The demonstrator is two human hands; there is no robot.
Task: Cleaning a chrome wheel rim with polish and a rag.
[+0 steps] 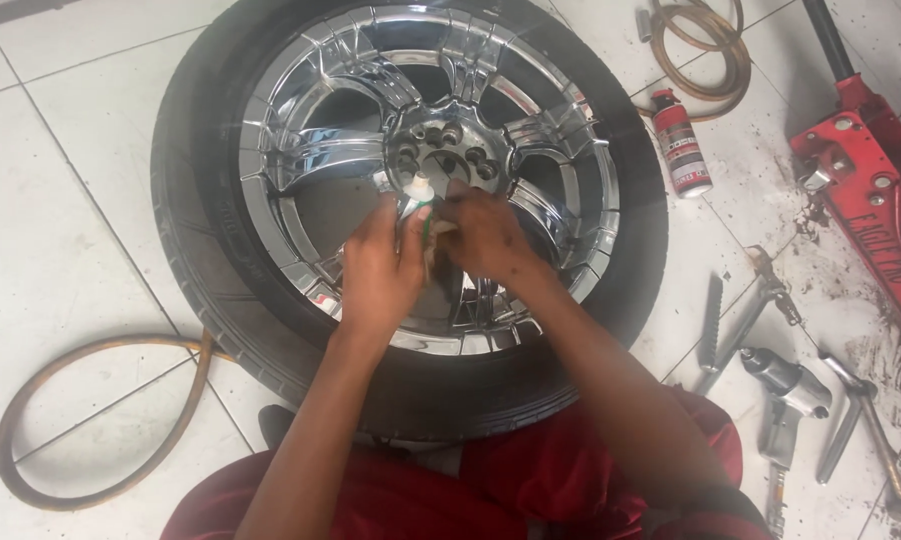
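Chrome wheel (310, 160) flat on floor; left hand (378, 268) pinching white-capped tube (422, 205), pointing twelve o'clock; right hand (485, 235) touching, grip hidden.

Chrome-rimmed wheel (410, 210) lies flat; a small, perhaps green-and-white, tube (423, 205) stands at its hub.

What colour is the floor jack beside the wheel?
The floor jack is red, seen in the head view.

Left hand (380, 265) and right hand (485, 235) meet, fingers curled.
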